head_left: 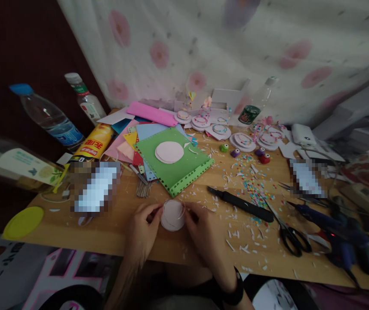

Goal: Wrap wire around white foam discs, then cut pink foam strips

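Observation:
A thin, pale loop (185, 209) that looks like wire or clear cord is pinched on its left side by my left hand (142, 226). My right hand (202, 228) is closed at the loop's right side, fingertips curled and partly hidden. Directly under the loop is a round white paper disc (172, 220) near the table's front edge; whether the two touch, I cannot tell. Beyond my hands, more white discs (169, 152) lie on a green sheet (174, 176). A black-handled cutter (247, 206) rests right of my right hand.
Black-handled scissors (292, 241) and a blue glue gun (336, 234) lie at the right. Paper scraps and colored beads (255, 189) are scattered mid-table. Bead-ringed discs (242, 141) stand along the back. Bottles (50, 116) and a blurred-out phone (97, 187) are at the left.

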A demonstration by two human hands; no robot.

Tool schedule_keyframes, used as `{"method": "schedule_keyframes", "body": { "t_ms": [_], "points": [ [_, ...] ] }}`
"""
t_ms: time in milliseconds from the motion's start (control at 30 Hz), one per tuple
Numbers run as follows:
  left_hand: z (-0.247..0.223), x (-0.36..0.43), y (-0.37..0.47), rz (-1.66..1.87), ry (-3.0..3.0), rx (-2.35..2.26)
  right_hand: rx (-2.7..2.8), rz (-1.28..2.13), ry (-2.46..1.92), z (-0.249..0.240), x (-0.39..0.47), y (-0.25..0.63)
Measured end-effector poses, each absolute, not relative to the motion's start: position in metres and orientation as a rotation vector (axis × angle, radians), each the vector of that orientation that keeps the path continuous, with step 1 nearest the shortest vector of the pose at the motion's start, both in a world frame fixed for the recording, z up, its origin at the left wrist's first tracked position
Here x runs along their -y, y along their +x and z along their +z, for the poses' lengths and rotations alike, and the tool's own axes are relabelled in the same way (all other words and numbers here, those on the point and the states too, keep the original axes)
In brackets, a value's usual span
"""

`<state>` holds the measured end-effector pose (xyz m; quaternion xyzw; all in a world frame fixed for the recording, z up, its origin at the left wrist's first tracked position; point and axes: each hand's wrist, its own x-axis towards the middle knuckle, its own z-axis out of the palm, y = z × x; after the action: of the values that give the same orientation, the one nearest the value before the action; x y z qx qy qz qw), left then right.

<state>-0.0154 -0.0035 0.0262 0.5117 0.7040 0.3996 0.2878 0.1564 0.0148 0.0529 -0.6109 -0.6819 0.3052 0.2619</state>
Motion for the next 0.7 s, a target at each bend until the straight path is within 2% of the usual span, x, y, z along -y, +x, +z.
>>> {"method": "schedule_keyframes", "body": {
  "t_ms": [333,700],
  "points": [
    [0.023,0.003,-0.016,1.061,1.351,-1.857,2.114,0.555,-1.23,0.051,0.0,0.18],
    [0.027,0.003,-0.014,1.065,1.307,-1.848,2.159,0.528,-1.196,0.035,-0.001,0.178]
  ]
}}
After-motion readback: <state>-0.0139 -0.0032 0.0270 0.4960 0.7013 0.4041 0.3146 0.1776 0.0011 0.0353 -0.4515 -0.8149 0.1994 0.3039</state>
